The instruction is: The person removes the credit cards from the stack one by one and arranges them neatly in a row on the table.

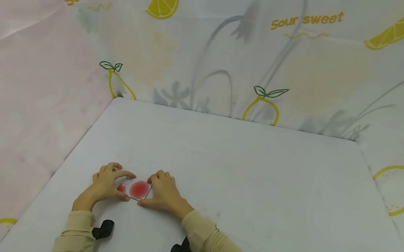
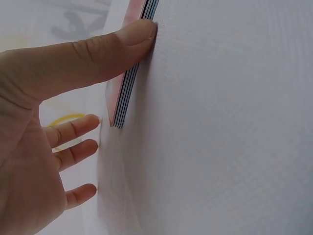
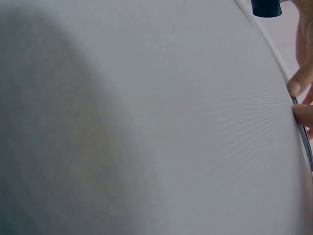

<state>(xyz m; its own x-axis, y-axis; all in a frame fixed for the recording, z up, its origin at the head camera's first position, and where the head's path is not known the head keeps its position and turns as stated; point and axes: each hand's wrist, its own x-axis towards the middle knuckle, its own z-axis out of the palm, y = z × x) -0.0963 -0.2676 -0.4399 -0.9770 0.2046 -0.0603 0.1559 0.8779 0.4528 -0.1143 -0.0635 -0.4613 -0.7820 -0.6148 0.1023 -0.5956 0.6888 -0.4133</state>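
A low stack of thin flat cards (image 1: 139,190) lies on the white table, with round red prints on its pale top. In the left wrist view the edge of the stack (image 2: 128,93) shows several thin layers. My left hand (image 1: 105,183) holds its left end, thumb at the near edge and index finger at the far edge; its other fingers are spread off the cards. My right hand (image 1: 166,192) grips the right end in the same way. In the right wrist view both thumbs meet close together at the dark edge of the stack (image 3: 305,142). The hands cover part of the top.
The white table (image 1: 255,186) reaches well beyond the hands to the back and right. Printed cloth walls (image 1: 213,49) with lemon pictures stand along its back and sides. Black wrist cameras (image 1: 104,230) sit by both sleeves, low over the table.
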